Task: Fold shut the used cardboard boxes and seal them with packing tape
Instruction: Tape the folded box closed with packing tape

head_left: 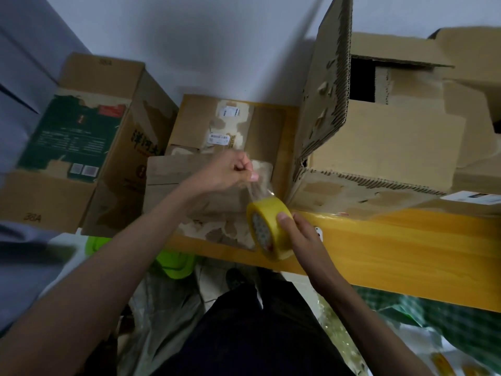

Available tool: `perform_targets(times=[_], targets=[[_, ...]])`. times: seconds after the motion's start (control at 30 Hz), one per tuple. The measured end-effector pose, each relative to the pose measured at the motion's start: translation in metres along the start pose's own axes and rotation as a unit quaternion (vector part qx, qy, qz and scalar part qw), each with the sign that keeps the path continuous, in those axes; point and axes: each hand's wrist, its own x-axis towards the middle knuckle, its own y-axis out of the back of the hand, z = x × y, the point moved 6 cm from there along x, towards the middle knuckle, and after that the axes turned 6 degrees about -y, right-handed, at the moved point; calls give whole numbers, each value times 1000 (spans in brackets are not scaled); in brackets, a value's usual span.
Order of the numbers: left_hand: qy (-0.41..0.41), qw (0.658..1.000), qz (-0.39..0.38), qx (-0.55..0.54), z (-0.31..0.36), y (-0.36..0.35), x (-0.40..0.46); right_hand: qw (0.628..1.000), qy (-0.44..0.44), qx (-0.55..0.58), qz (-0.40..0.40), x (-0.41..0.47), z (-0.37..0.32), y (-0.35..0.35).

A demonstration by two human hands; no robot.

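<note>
A yellow roll of packing tape (271, 229) is gripped by my right hand (301, 234) just above the front edge of the wooden table (393, 245). My left hand (230, 172) pinches the loose clear end of the tape (259, 189), stretched a short way up from the roll. Both hands hover over a flat, worn cardboard box (214, 147) with torn label patches, lying in the middle of the table with its flaps folded down.
A box with green print (81, 139) stands at the left. A large open box (379, 142) with a raised ragged flap stands at the right, more cardboard behind it. Green plastic items (173, 264) and bags lie on the floor by my legs. A white wall rises behind.
</note>
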Motion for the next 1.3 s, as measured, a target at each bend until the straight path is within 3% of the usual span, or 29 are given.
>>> perform_targets(times=[0.13, 0.3, 0.4, 0.63, 1.3], targets=[[-11, 1000, 9, 25, -16, 12, 22, 1000, -5, -8, -3, -6, -8, -8], [-30, 992, 122, 7, -23, 43, 39, 1000, -5, -17, 24, -13, -7, -19], [-25, 993, 111, 14, -37, 46, 47, 998, -34, 27, 52, -18, -2, -27], [-43, 993, 111, 4, -66, 38, 71, 994, -88, 43, 37, -5, 5, -53], [17, 994, 102, 46, -97, 23, 108, 992, -90, 66, 65, 22, 7, -61]])
